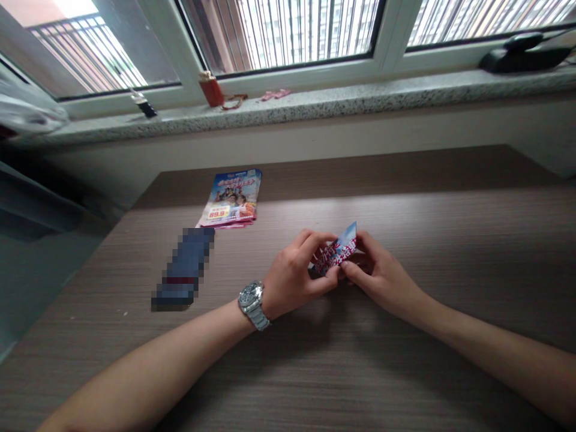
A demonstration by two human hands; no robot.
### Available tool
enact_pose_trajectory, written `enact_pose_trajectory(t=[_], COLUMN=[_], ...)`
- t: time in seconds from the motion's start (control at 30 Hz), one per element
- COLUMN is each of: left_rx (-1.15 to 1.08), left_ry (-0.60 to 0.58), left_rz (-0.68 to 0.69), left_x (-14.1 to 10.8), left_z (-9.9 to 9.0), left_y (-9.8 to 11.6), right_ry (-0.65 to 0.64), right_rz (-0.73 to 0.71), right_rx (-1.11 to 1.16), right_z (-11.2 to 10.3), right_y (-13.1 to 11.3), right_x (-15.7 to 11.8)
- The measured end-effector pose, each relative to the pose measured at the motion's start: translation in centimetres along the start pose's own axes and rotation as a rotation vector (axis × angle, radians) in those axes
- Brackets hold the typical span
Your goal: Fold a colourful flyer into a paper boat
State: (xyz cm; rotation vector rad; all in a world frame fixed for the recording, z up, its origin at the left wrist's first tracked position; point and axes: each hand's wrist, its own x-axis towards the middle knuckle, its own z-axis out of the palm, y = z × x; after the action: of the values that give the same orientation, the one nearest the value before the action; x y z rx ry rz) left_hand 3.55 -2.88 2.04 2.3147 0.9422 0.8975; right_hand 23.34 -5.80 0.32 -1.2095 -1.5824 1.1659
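Between my hands is a small folded paper flyer [338, 251], blue and white with red lettering, one pointed corner sticking up. My left hand [299, 270], with a metal watch [252, 300] on its wrist, grips the flyer's left side between thumb and fingers. At its right side my right hand [375, 267] pinches the lower edge and right edge. Both hands are held just over the brown table [405, 360]. Some of the fingers behind the paper are hidden.
A stack of colourful flyers [234, 198] lies at the table's back left. Nearer me is a dark blurred-out rectangular object [185, 270]. On the stone windowsill [333, 102] are a red lighter-like object [211, 90], a small black-and-clear item [144, 105] and a black device [524, 54].
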Motion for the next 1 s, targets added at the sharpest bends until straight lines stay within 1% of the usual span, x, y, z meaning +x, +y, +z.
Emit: enact_pose_trajectory(t=[0.2, 0.43, 0.57, 0.9, 1.0], left_rx=[-0.011, -0.037, -0.041, -0.073, -0.061], left_ry=[0.035, 0.045, 0.054, 0.027, 0.028], left_rz=[0.046, 0.036, 0.033, 0.03, 0.048], left_x=[0.02, -0.22, -0.24, -0.33, -0.31], left_z=[0.09, 0.22, 0.15, -0.07, -0.05], left_y=[0.08, 0.23, 0.36, 0.32, 0.31], right_ry=[0.024, 0.032, 0.036, 0.041, 0.035], right_rz=[-0.023, -0.032, -0.028, -0.03, -0.025], right_rx=[-0.092, -0.162, -0.173, -0.201, -0.193], right_z=[-0.01, 0.03, 0.03, 0.03, 0.05], right_y=[0.09, -0.26, -0.46, -0.49, -0.44], right_x=[-0.04, -0.12, -0.06, -0.03, -0.01])
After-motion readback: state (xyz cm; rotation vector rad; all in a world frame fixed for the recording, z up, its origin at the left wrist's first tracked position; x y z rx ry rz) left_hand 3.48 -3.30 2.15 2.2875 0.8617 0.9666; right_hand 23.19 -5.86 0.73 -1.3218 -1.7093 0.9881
